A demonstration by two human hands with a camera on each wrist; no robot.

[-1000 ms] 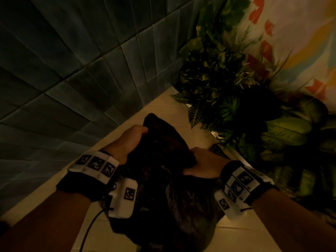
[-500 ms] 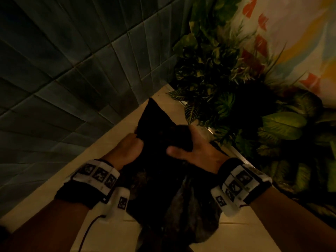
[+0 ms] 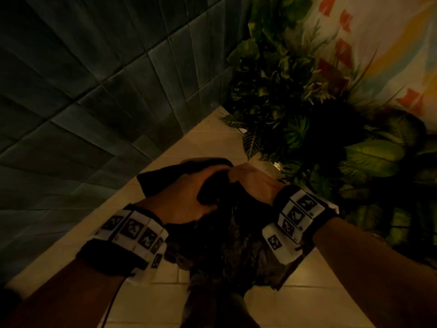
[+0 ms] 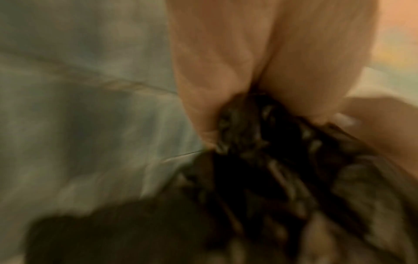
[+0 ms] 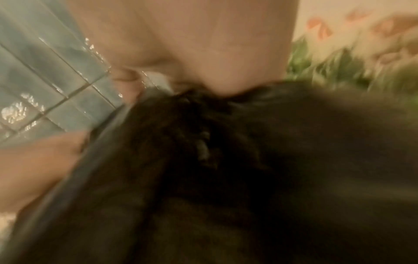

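Note:
A black plastic bag (image 3: 224, 245) hangs between my hands, its top gathered into a crumpled neck. My left hand (image 3: 189, 197) curls over that neck from the left, and a loose black flap (image 3: 163, 176) sticks out beyond its knuckles. My right hand (image 3: 255, 183) grips the same neck from the right, touching the left hand. In the blurred left wrist view, my fingers (image 4: 214, 71) close on the bunched bag (image 4: 271, 178). The right wrist view shows my right hand (image 5: 203, 44) clamped on the bag (image 5: 226, 178), with the left hand (image 5: 34, 160) alongside.
A dark tiled wall (image 3: 94, 91) rises at the left. Leafy plants (image 3: 307, 114) crowd the right, close to my right wrist, with a pale sheet printed in red and yellow (image 3: 390, 55) behind them. Cream floor tiles (image 3: 208, 140) lie below the bag.
The hands have come together on the bag's neck. The upright peak of the bag has been pulled down and leftward, and my left hand has moved right over it.

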